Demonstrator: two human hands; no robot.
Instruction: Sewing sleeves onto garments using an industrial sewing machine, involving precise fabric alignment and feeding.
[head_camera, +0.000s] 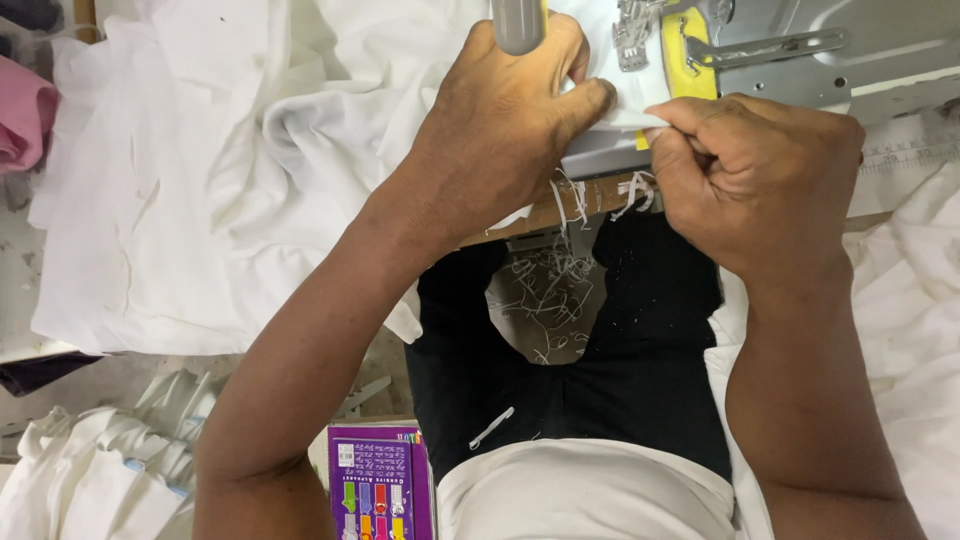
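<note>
My left hand lies flat on the white fabric at the sewing machine, fingers pressing its edge down near the presser foot. My right hand is closed, pinching the same fabric edge between thumb and fingers, just right of the left hand's fingertips. The fabric spreads in folds over the table to the left. A grey machine part hangs over my left hand.
The metal sewing machine bed with a yellow guide is at the top right. White thread scraps lie between my knees. A purple box sits low down, more white cloth at bottom left, pink cloth at far left.
</note>
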